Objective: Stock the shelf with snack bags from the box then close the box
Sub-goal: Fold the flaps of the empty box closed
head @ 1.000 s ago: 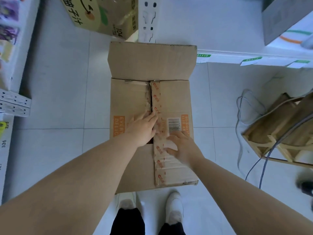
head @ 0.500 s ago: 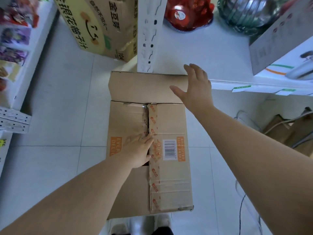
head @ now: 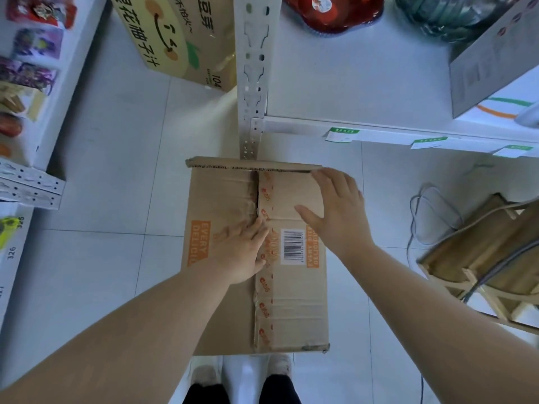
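A brown cardboard box (head: 294,310) stands on the floor at my feet, its two long flaps folded down and meeting along a taped seam. My left hand (head: 243,252) presses flat on the flaps near the seam. My right hand (head: 338,211) lies with straight fingers on the right side of the far flap (head: 250,166), which stands nearly on edge above the box top. White shelf (head: 335,83) sits just beyond the box. Snack bags (head: 32,45) line the shelf at far left.
A shelf upright (head: 252,83) rises right behind the box. A printed carton (head: 180,39) stands on the floor at the back. A wooden frame (head: 490,258) and cables (head: 431,217) lie to the right. A red item (head: 329,13) and a grey box (head: 490,62) occupy the shelf.
My right hand went from the box top up to the far flap and has swung it from lying open to nearly upright. My left hand stayed pressing the flaps.
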